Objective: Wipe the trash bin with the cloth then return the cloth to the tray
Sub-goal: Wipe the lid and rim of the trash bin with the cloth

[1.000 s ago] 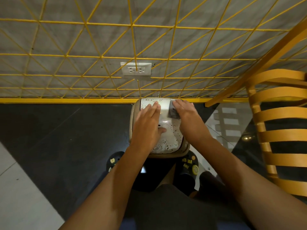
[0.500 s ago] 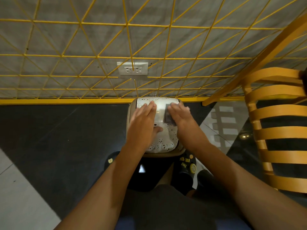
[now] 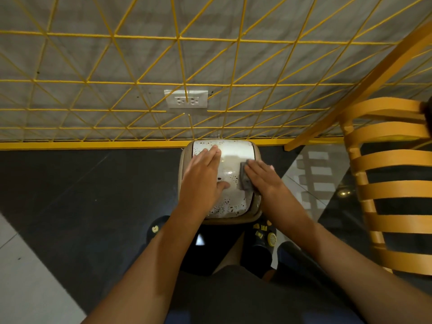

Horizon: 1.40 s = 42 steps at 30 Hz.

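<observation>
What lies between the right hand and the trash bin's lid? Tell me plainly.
The grey cloth. The right hand presses it flat with straight fingers against the trash bin lid, near the lid's right edge. This shows in the head view.

Dark floor (image 3: 93, 195). Carries the trash bin (image 3: 233, 155) against the yellow skirting (image 3: 93, 144), an orange chair (image 3: 392, 157) right of the bin, black slippers (image 3: 263, 232) just behind.

I get warm, rather dim indoor light, its source out of frame. A small glint sits on the glossy white lid of the trash bin (image 3: 233, 157), and the polished floor (image 3: 313, 183) at right mirrors the slats of the chair (image 3: 385, 160). The wall grid (image 3: 177, 38) bows toward the edges. The forearms (image 3: 140, 277) nearest the lens look soft; the centre is sharp.
</observation>
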Each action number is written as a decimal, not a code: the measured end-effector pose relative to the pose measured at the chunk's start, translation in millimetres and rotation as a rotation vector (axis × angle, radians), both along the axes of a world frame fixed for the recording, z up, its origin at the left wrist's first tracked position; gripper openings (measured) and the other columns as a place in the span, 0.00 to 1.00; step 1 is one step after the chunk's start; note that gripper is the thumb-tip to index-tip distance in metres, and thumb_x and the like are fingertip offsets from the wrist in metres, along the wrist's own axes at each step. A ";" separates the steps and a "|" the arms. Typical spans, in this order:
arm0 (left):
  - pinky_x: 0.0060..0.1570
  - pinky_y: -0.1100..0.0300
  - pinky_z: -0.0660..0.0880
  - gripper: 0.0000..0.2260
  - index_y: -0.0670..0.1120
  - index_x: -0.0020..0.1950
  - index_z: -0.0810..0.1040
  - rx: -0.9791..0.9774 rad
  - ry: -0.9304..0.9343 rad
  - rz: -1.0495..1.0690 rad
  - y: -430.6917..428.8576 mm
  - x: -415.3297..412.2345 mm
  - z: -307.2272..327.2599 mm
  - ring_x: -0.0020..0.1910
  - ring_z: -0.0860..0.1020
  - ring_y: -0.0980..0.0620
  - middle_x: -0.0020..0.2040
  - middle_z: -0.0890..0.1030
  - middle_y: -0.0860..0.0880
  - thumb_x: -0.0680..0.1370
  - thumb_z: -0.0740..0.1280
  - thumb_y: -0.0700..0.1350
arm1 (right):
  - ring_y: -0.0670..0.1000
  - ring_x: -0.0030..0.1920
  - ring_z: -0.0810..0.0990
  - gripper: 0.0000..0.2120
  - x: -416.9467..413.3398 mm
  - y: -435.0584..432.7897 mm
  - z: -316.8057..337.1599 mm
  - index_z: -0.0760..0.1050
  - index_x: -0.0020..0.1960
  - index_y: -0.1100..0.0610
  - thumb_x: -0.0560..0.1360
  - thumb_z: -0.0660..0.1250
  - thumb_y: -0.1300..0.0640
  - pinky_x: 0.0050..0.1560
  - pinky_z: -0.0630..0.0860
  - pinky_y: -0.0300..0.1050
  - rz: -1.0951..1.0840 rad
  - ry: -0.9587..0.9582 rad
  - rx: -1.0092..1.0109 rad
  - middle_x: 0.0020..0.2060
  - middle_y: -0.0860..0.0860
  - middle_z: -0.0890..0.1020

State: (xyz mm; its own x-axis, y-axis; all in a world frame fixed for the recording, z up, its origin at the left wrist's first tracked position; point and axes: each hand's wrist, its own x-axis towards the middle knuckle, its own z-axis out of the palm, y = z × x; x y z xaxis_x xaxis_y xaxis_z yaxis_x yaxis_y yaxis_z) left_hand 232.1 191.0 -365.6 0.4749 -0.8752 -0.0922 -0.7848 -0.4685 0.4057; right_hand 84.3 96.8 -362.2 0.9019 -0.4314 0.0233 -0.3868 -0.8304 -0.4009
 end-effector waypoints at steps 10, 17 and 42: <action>0.70 0.57 0.54 0.35 0.45 0.74 0.58 0.008 -0.005 0.002 -0.6 -0.1 1.1 0.73 0.57 0.50 0.74 0.61 0.50 0.72 0.70 0.53 | 0.70 0.61 0.72 0.23 10.4 -6.9 5.5 0.70 0.62 0.72 0.67 0.64 0.73 0.64 0.56 0.58 -0.022 0.002 -0.017 0.59 0.68 0.75; 0.71 0.55 0.55 0.35 0.45 0.74 0.58 0.011 0.035 0.015 -2.8 -2.0 1.3 0.73 0.57 0.50 0.74 0.60 0.50 0.72 0.70 0.51 | 0.64 0.72 0.57 0.26 -5.1 -6.8 -0.7 0.61 0.69 0.67 0.72 0.62 0.73 0.70 0.40 0.53 0.022 0.006 -0.026 0.70 0.63 0.64; 0.67 0.60 0.57 0.33 0.44 0.72 0.62 -0.040 0.020 0.025 -1.9 -2.5 1.9 0.70 0.61 0.50 0.72 0.65 0.49 0.71 0.72 0.49 | 0.59 0.74 0.53 0.27 10.3 6.0 -3.1 0.57 0.71 0.64 0.74 0.58 0.71 0.69 0.34 0.40 0.063 0.030 0.081 0.72 0.61 0.60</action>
State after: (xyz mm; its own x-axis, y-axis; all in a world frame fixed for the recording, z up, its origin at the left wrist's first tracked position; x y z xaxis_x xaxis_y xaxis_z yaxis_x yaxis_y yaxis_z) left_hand 229.6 189.1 -363.7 0.4953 -0.8661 -0.0670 -0.7646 -0.4713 0.4396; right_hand 94.6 102.8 -365.3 0.9272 -0.3729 -0.0366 -0.3473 -0.8187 -0.4573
